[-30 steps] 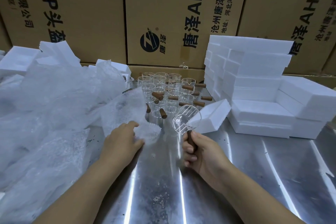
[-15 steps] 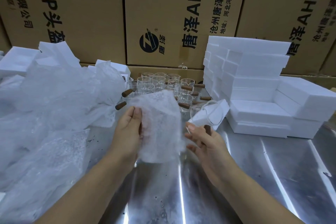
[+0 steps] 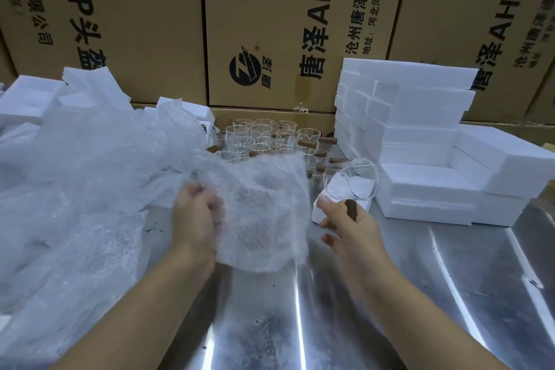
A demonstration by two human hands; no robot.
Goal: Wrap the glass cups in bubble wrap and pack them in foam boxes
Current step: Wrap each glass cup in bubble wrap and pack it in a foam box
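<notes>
Raised cup (image 3: 351,180) and sheet (image 3: 264,213), apart
Left hand (image 3: 195,216) clamps the sheet edge in curled fingers; right hand (image 3: 351,228) holds the tilted cup by its handle (image 3: 350,210), fingers half spread, beside the sheet. That loose hold risks a slip

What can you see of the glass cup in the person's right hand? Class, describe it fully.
The glass cup is clear, round and empty, with a short brown, wood-like handle at its side. It is tilted well off upright, held in the air before the white foam boxes, which show through its wall. The right hand grips only the handle, at the cup's lower edge.
</notes>
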